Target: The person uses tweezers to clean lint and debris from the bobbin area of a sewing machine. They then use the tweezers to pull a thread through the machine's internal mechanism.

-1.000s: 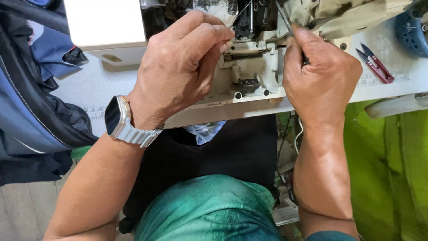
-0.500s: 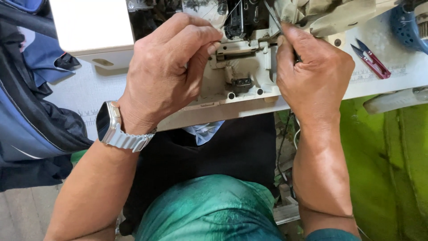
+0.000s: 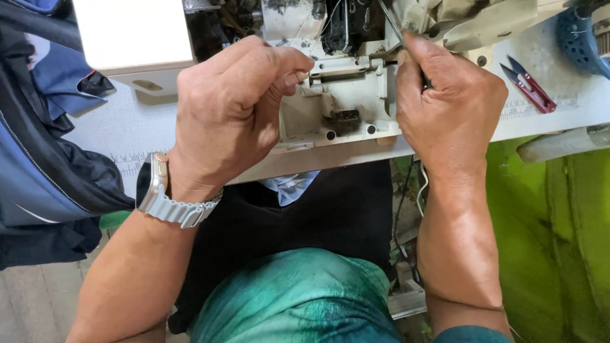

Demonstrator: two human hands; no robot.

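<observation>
Slim dark metal tool (image 3: 395, 28), tweezer-like, gripped in the curled right hand (image 3: 448, 108) and angled up-left into the open, grimy cream-coloured sewing machine (image 3: 343, 108) at the bench's near edge, left hand (image 3: 232, 111) closed beside its mechanism, fingertips pinched, anything pinched too small to tell.

The left hand (image 3: 235, 114) curls over its own fingertips, so whatever it pinches cannot be told. The right hand (image 3: 448, 108) hides most of a thin metal tool (image 3: 389, 22), whose upper end the top edge cuts off. The sewing machine (image 3: 343, 95) and a blue round object (image 3: 581, 35) are also cropped; thread paths are too fine to follow
</observation>
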